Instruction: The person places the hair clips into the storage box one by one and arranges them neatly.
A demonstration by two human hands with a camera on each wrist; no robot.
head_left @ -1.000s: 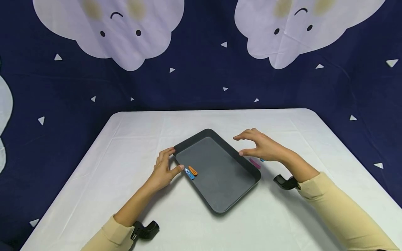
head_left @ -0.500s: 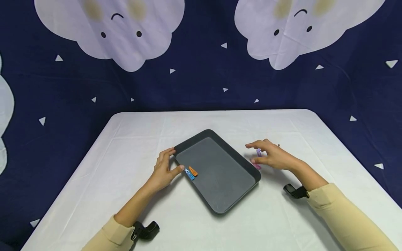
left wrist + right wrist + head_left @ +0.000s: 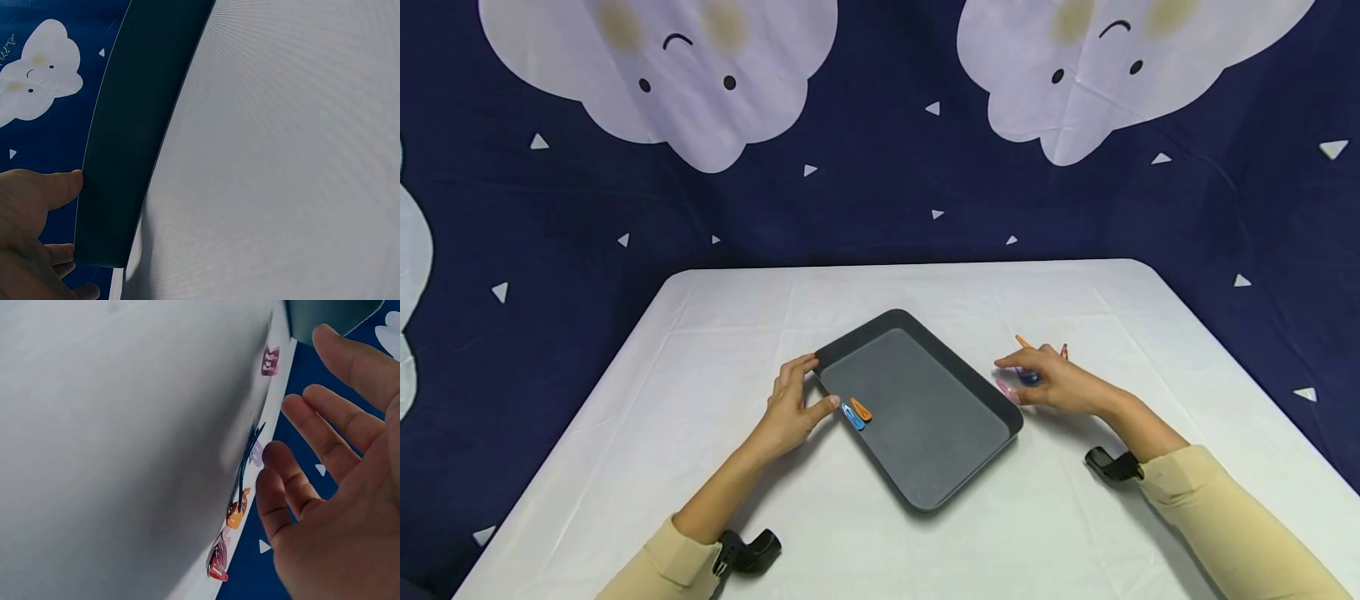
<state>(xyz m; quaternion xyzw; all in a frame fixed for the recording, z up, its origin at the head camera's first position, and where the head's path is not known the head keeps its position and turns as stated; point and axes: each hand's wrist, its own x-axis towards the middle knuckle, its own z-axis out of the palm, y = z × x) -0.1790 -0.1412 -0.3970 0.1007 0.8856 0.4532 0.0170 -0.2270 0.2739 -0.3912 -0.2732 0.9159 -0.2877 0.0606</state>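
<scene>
A dark grey tray point(image 3: 917, 417) lies turned cornerwise on the table. Inside it, along the near-left wall, are a blue snap hair clip point(image 3: 853, 416) and an orange snap hair clip point(image 3: 861, 408). My left hand point(image 3: 790, 417) touches the tray's left corner with thumb and fingertips; the left wrist view shows them against the outer wall point(image 3: 134, 137). Right of the tray, my right hand point(image 3: 1056, 383) hovers over loose hair clips, its fingers loosely bent and holding nothing. A pink clip point(image 3: 1006, 391) lies between thumb and fingertips, apart from them in the right wrist view.
Around the right hand lie a dark blue clip point(image 3: 1030, 378), an orange clip point(image 3: 1023, 342) and a red clip point(image 3: 1064, 352), partly covered by it. A purple clip point(image 3: 257, 453) shows in the right wrist view. Behind the white table point(image 3: 737, 308) hangs a navy cloud-patterned cloth point(image 3: 880, 192).
My right hand has moved right and toward me, from above the tray's right rim to the loose clips, and lowered. My left hand, the tray and its two clips stay put.
</scene>
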